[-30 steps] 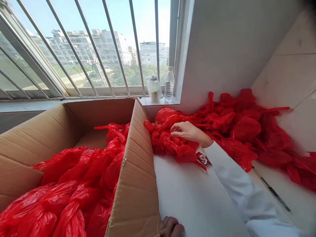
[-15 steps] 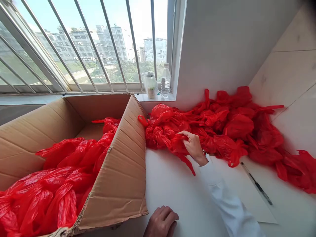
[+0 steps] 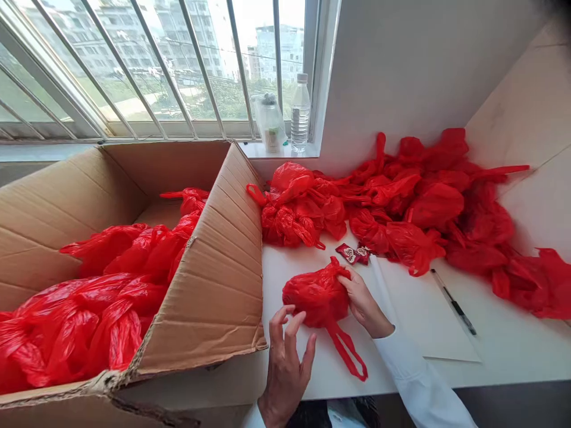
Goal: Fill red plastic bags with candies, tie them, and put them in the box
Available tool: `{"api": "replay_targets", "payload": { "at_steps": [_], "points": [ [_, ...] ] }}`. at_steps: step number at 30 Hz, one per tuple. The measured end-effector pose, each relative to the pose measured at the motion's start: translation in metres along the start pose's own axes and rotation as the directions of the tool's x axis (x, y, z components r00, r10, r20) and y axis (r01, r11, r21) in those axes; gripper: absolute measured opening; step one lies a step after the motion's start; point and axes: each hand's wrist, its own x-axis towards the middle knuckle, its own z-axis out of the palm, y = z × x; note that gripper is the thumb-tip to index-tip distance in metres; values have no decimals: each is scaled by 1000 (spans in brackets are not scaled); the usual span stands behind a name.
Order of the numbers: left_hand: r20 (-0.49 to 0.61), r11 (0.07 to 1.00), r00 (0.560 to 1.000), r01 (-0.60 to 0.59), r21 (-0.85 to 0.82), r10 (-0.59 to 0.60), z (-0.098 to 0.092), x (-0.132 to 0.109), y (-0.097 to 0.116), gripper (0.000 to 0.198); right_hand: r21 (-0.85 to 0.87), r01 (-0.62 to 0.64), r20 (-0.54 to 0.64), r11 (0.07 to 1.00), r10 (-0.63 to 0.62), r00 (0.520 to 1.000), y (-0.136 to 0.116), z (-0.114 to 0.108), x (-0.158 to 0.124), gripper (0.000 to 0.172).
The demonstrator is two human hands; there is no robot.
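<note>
Open brown cardboard box [image 3: 214,279], left, already part-filled with red plastic bags [image 3: 102,297]; a loose heap [image 3: 423,202] lies unboxed upper right. Lower centre, on the white table [image 3: 513,345], the right hand [image 3: 363,300] grips one tied red bag [image 3: 316,294]; the left hand [image 3: 288,362] hovers beside it, fingers spread.

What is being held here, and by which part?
The right hand grips a red plastic bag by one side; the left hand is open beside it.
</note>
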Motion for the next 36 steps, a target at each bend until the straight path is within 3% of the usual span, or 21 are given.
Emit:
{"api": "replay_targets", "payload": {
  "at_steps": [2, 4, 5, 7, 9, 10, 12, 14, 16, 19, 22, 24, 26, 28, 31, 32, 34, 36],
  "points": [
    [18, 995, 995, -98, 8, 98, 5, 12, 1, 44, -39, 3, -96, 999, -7, 995, 7, -8, -8, 35],
    [75, 979, 977, -202, 16, 201, 8, 27, 4, 45, -130, 90, -141, 987, -108, 984, -2, -21, -15, 40],
    [118, 966, 961, -256, 26, 251, 9, 34, 5, 45, -215, 178, -87, 960, -200, 976, -10, -27, -18, 40],
    [214, 944, 928, -325, 60, 306, 12, 45, 7, 46, -396, 403, 184, 825, -359, 915, -27, -35, -24, 41],
    [269, 951, 925, -300, 79, 269, 15, 52, 8, 47, -488, 590, 475, 644, -371, 798, -38, -34, -25, 51],
    [275, 962, 932, -264, 75, 235, 17, 53, 7, 46, -511, 631, 550, 584, -342, 762, -40, -31, -24, 55],
    [263, 981, 950, -189, 52, 169, 18, 55, 5, 39, -576, 647, 590, 501, -293, 752, -38, -24, -19, 51],
    [236, 991, 964, -134, 27, 124, 15, 56, 3, 30, -633, 627, 577, 454, -264, 773, -35, -21, -13, 33],
    [180, 997, 981, -71, -4, 71, 9, 57, 0, 24, -643, 597, 554, 481, -247, 795, -36, -23, -9, 18],
    [43, 996, 997, 61, -72, -58, 0, 58, -3, 17, -536, 503, 463, 678, -262, 847, -42, -36, -8, 13],
    [-69, 973, 978, 184, -141, -195, -2, 57, -7, 7, -414, 363, 260, 835, -274, 926, -41, -49, -12, 12],
    [-80, 958, 966, 228, -172, -244, -3, 56, -10, 8, -392, 271, 142, 879, -233, 962, -33, -54, -17, 13],
    [-33, 954, 969, 234, -188, -244, -8, 55, -10, 15, -425, 212, 148, 880, -164, 975, -23, -56, -23, 17],
    [56, 971, 985, 172, -164, -165, -17, 54, -6, 34, -507, 243, 240, 827, -136, 961, -19, -54, -29, 35],
    [216, 993, 969, -121, -1, 118, -29, 59, 3, 60, -608, 398, 370, 687, -198, 908, -27, -43, -37, 66],
    [271, 971, 939, -233, 49, 211, -31, 62, 6, 57, -626, 440, 406, 644, -213, 889, -32, -37, -38, 65],
    [347, 932, 884, -356, 70, 312, -31, 67, 9, 40, -641, 486, 473, 594, -193, 860, -44, -28, -38, 46],
    [369, 953, 885, -301, -11, 284, -30, 72, 7, 27, -620, 475, 503, 624, -149, 851, -54, -23, -37, 29]
  ]
}}
